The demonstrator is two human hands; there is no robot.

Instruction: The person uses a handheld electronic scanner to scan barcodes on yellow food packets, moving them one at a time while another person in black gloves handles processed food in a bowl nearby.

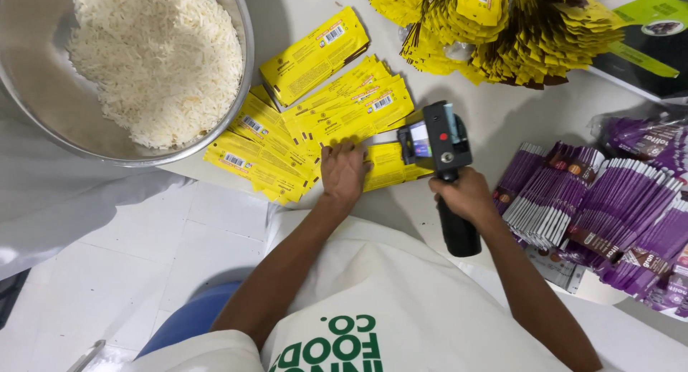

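Observation:
My left hand [342, 173] rests flat, fingers closed, on a yellow pouch [390, 164] at the near end of a fanned row of yellow pouches [315, 121] on the white table. My right hand [466, 195] grips the black handle of a handheld printer gun [443, 146]. Its head with a small screen sits over the same yellow pouch, just right of my left hand.
A large steel bowl [43, 107] of white rice stands at the far left. A heap of yellow pouches [516, 28] lies at the back. Stacks of purple pouches [602, 207] fill the right side. A green and black box [648, 42] sits at the back right.

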